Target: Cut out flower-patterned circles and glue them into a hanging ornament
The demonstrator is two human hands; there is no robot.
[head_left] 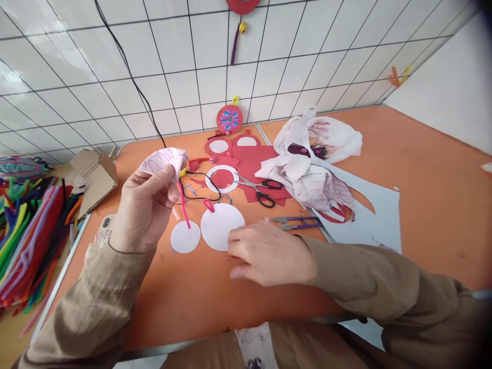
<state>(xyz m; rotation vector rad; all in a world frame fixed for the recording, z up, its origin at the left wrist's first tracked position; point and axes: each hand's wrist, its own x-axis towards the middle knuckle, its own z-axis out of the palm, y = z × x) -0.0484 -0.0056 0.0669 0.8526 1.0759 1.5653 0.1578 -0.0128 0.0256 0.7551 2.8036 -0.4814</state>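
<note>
My left hand is raised over the table's left part, pinching a piece of white paper with purple lines drawn on it. Beneath that hand a pink pipe cleaner reaches down to a small white paper disc. A larger white paper disc lies beside it, with a pink pipe-cleaner loop at its top edge. Over this disc's right edge rests my right hand, fingers curled together. Whatever may be between its fingertips is hidden.
Black-handled scissors lie across red paper near a white paper ring. Thread snips sit right of my right hand. Behind are a plastic bag, crumpled paper scraps and a red round ornament. Pipe cleaners fill the left side.
</note>
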